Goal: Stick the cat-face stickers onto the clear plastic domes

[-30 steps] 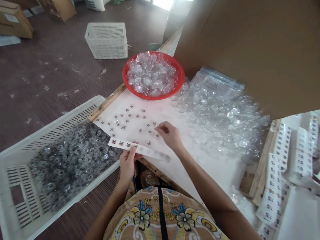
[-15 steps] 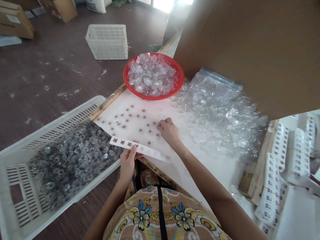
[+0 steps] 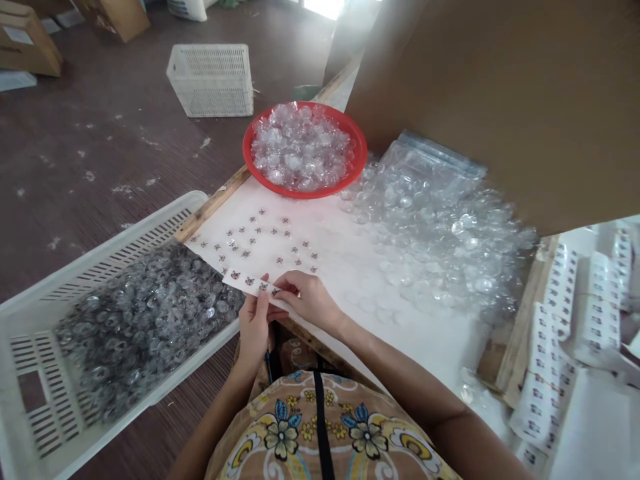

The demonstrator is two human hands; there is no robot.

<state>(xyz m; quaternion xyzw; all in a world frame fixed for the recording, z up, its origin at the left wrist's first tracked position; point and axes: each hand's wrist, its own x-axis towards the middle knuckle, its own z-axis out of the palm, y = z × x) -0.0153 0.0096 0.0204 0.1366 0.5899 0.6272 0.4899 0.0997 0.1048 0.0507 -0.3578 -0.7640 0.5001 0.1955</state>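
Left hand point(image 3: 256, 327) pinches narrow white strip point(image 3: 242, 279) printed with small animal faces point(image 3: 249, 281), jutting left of it at desk point(image 3: 425, 347) near edge. Right hand point(image 3: 310, 300) bent over strip's right part; grip unclear.

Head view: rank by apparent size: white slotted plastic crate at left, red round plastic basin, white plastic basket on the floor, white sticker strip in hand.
1. Slotted crate
2. Red basin
3. Floor basket; farther away, true size unsure
4. Sticker strip, partly covered

- At bottom centre, a tan garment point(image 3: 303, 448) is worn, printed with pale yellow flowers point(image 3: 367, 438) and blue leaves point(image 3: 281, 409).
- Down its middle, a narrow black strap point(image 3: 323, 427) is seen.
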